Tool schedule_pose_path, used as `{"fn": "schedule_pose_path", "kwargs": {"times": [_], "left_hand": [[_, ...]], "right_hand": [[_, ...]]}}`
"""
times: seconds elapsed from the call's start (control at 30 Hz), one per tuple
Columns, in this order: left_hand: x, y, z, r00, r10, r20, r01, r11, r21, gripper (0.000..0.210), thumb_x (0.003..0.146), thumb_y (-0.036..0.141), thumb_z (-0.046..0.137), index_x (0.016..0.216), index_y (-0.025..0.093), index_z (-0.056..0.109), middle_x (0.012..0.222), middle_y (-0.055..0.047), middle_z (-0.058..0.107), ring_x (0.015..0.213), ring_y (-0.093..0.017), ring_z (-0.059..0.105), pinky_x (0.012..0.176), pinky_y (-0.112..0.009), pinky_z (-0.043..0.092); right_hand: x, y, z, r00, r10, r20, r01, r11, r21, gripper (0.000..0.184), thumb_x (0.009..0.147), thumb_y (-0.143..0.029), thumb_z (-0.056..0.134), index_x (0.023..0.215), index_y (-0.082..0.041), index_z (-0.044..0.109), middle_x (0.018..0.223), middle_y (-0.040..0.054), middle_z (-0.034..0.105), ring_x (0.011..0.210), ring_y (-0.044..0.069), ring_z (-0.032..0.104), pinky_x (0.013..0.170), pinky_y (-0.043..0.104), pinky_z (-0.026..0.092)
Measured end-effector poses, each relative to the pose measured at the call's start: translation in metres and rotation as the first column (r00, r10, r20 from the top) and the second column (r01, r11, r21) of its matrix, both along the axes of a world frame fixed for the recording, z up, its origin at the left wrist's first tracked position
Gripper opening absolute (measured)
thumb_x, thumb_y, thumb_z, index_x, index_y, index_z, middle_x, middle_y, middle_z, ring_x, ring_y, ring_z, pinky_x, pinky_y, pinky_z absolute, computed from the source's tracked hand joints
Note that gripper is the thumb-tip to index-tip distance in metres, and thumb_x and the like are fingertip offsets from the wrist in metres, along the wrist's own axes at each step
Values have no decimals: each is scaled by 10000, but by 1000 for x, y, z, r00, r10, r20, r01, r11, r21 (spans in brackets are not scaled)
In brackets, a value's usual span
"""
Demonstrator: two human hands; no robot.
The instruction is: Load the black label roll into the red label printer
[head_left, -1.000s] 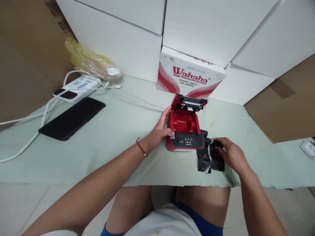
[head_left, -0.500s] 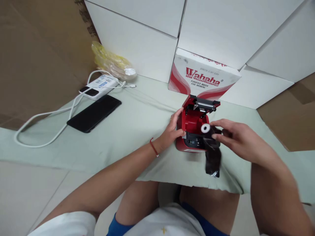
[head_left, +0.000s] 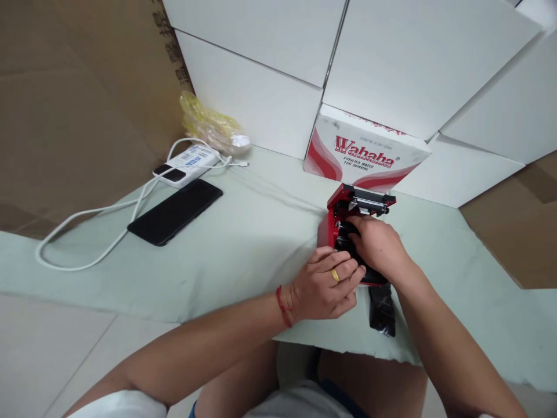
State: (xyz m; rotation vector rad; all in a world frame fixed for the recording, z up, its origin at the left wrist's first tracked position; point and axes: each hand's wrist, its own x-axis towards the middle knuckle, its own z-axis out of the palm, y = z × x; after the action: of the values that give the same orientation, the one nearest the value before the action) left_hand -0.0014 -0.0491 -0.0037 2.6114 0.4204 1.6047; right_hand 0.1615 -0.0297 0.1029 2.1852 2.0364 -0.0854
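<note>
The right hand (head_left: 378, 247) reaches curled into the open red printer (head_left: 337, 223), its grip hidden, while the left hand (head_left: 324, 287), fingers curled, braces the printer's front.

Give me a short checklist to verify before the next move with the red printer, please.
1. Printer lid open: ok.
2. Left hand steadies the printer front: ok.
3. Right hand reaches into the paper bay: ok.
4. Roll seated in the bay: cannot tell, the hand hides it.
5. Black wrapper lies outside the bay, on the table edge: ok.
6. Phone and cable apart from the printer: ok.
</note>
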Motion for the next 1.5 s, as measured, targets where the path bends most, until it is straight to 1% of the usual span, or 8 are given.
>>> {"fn": "schedule_pose_path", "kwargs": {"times": [0.23, 0.4, 0.53, 1.0, 1.2, 1.27, 1.37, 1.5], "left_hand": [[0, -4, 2, 998, 48, -43, -46, 998, 49, 405, 922, 198, 610, 1318, 162, 683, 1122, -78, 810, 1154, -230, 711, 1077, -406, 439], [-1, -9, 7, 993, 80, -84, -75, 996, 57, 353, 936, 204, 603, 1276, 175, 695, 1122, -53, 821, 1097, -207, 716, 1048, -391, 424], [-1, -12, 6, 990, 89, -107, -82, 994, 72, 357, 937, 203, 591, 1278, 188, 697, 1149, -46, 819, 1090, -197, 705, 1049, -385, 412], [1, -12, 10, 996, 60, -67, -55, 996, 75, 304, 928, 168, 574, 1195, 149, 719, 1047, -51, 791, 1039, -181, 662, 985, -372, 420], [-8, 0, 9, 997, -25, 75, 37, 988, -153, 467, 891, 221, 579, 1356, 195, 614, 1142, -81, 707, 1108, -233, 626, 1016, -408, 464], [-13, 13, 7, 990, 19, 142, 41, 913, -407, 529, 915, 279, 590, 1440, 222, 555, 1284, -116, 643, 1209, -267, 594, 1065, -450, 464], [-17, 36, 1, 965, -19, 260, 218, 607, -764, 695, 880, 423, 681, 1522, 247, 480, 1492, -137, 521, 1414, -335, 492, 1192, -535, 409], [-12, 53, -10, 866, -111, 488, 499, 270, -824, 981, 759, 439, 810, 1621, 292, 364, 1728, -104, 315, 1656, -375, 223, 1367, -563, 146]], "right_hand": [[16, -21, 17, 841, 207, -499, -52, 950, 307, 266, 1037, -320, 576, 1168, -254, 798, 1118, 39, 842, 999, 228, 786, 921, 353, 608], [33, -13, 29, 907, 332, -260, -66, 721, 690, 378, 1085, -375, 539, 1369, -198, 714, 1305, 128, 783, 1227, 293, 706, 1112, 480, 527], [41, -6, 18, 890, 423, -169, -238, 748, 619, 408, 1088, -353, 536, 1400, -139, 688, 1385, 178, 733, 1305, 326, 640, 1149, 523, 496], [41, -74, -21, 814, 509, -278, -310, 787, 533, 627, 865, 75, 448, 1314, -223, 767, 1274, 91, 760, 1130, 234, 693, 944, 401, 618], [44, -73, -28, 811, 484, -329, -267, 806, 528, 568, 926, 50, 452, 1291, -225, 789, 1228, 82, 778, 1067, 224, 703, 906, 399, 632], [44, -72, -26, 809, 489, -327, -261, 797, 545, 550, 940, 45, 455, 1264, -239, 798, 1215, 73, 786, 1056, 217, 712, 890, 389, 639], [40, -78, -26, 788, 530, -315, -270, 756, 596, 550, 920, 61, 459, 1263, -225, 782, 1230, 76, 789, 1093, 211, 723, 930, 387, 642], [31, -102, -32, 682, 647, -340, -359, 702, 616, 632, 879, 110, 421, 1349, -203, 706, 1337, 84, 765, 1298, 190, 680, 1093, 385, 589]]}}
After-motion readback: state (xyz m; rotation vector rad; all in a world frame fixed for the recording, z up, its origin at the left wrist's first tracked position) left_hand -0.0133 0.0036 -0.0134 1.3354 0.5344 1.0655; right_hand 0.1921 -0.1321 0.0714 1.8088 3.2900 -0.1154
